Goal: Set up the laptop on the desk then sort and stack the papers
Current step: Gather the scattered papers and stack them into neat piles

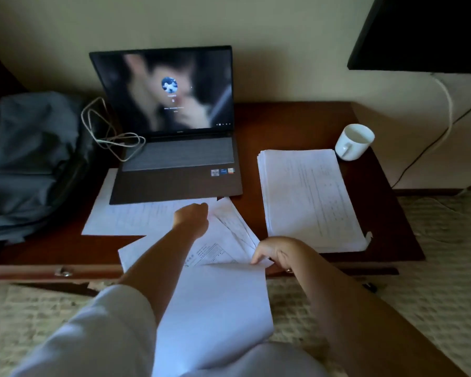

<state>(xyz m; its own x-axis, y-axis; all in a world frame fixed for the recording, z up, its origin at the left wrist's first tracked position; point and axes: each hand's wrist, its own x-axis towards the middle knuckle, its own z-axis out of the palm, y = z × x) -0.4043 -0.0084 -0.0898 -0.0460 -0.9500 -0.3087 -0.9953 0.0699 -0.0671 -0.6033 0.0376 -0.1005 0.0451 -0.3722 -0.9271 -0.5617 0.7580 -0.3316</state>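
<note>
- Laptop [172, 126] is open and lit at upper centre of the frame, sitting on the desk [288, 123]; that half of the job looks done, so this is paper-sorting time.
- Left hand [192, 220] is out at mid-frame with its fingers curled onto the loose sheets [229, 240] just below the laptop's front edge; whether it is pinching one or only pressing them down, I cannot tell.
- Right hand [276, 251], lower right of centre, has fingertips pinching the corner of a blank sheet [215, 308] that hangs off the desk edge toward the lap.
- Neat stack [307, 200] waits at right of centre, just beside the white mug [354, 141].
- To do this well, I'd say: pin the fan of loose sheets with the left while the right draws one page free, so nothing drags along.
- One wide sheet [125, 219] is tucked under the laptop; lift the laptop's edge instead of tugging, or it may tear.
- Square each page to the stack's corners, keeping clear of the mug.
</note>
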